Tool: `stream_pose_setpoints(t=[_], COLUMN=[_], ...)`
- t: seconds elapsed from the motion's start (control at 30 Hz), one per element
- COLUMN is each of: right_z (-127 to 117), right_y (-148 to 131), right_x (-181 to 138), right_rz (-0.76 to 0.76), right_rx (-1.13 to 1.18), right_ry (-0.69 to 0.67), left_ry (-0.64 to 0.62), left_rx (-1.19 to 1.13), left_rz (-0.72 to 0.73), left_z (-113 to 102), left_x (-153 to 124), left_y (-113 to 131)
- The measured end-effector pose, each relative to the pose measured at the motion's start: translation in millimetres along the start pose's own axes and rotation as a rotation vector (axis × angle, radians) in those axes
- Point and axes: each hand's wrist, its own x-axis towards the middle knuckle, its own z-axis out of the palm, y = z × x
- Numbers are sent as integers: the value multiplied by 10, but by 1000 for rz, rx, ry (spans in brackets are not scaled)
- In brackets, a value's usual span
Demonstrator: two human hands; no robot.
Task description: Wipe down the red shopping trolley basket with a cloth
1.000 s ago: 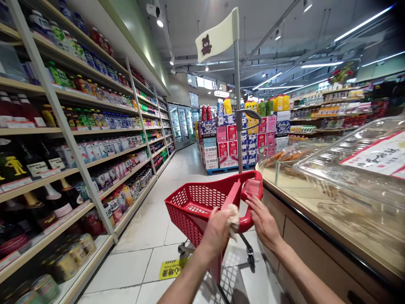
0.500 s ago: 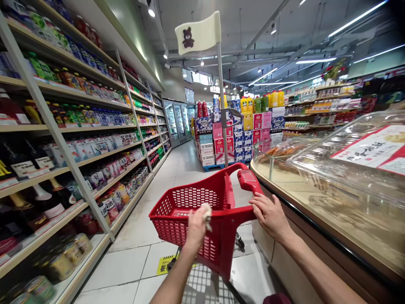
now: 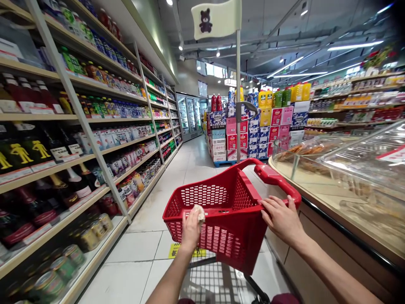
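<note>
Close in front, my left hand squeezes a cloth on the red basket, right hand open on its right corner.

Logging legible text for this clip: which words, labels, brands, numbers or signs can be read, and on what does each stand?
Nothing can be read outright.
Flag: a bear picture, no words.
Yellow floor sticker: dark characters, partly behind the red cart basket, too blurred.
Stacked cartons: print too small.
Shelf price tags: blurred.
Card on the clear counter lid: cut off, unreadable.
Bottle labels: yellow figure, print too small.
</note>
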Motion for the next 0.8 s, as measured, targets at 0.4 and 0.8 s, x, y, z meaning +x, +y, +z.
stream_pose_setpoints(t=[0.4, 0.8], right_z=[12, -58], right_y=[43, 250], right_x=[-138, -226], right_rz=[-38, -44], right_rx=[16, 94], right_ry=[56, 96], left_ry=[14, 50], left_rx=[104, -15], left_rz=[-259, -285], left_z=[-152, -156], left_x=[-331, -345], left_y=[-840, -775])
